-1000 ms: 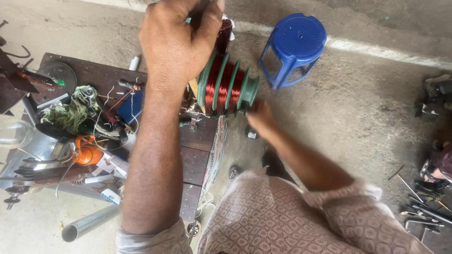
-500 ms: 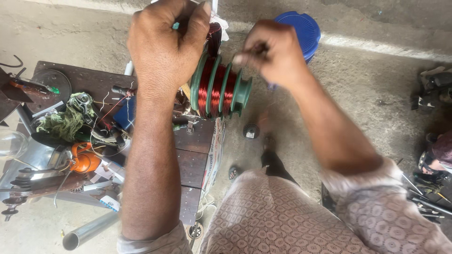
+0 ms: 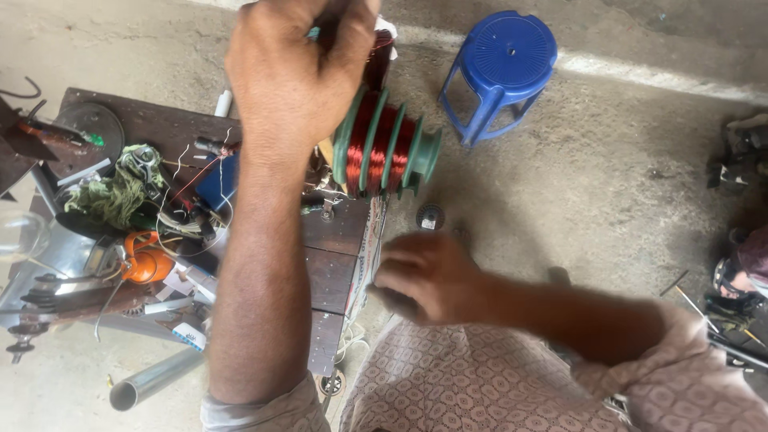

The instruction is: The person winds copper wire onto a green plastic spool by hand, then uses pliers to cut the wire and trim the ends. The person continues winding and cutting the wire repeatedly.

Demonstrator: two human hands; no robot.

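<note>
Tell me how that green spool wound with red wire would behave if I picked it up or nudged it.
The green spool looks heavy for its size, since the red wire fills every groove. Its round flanges suggest it would roll if laid on its side. The ribs probably give a firm, non-slip grip.

At upper centre of the frame, the spool former [image 3: 384, 152] looks like matt green plastic, its grooves packed with glossy reddish copper-coloured wire. The stool [image 3: 500, 68] at upper right is smooth blue plastic with a dull sheen. The tabletop [image 3: 332, 272] at left centre is dark, worn wood. The pipe [image 3: 152, 380] at lower left is bare grey metal, faintly shiny. The floor [image 3: 576, 192] is rough, dusty concrete. The garment [image 3: 472, 392] along the bottom edge is soft patterned cloth.
</note>
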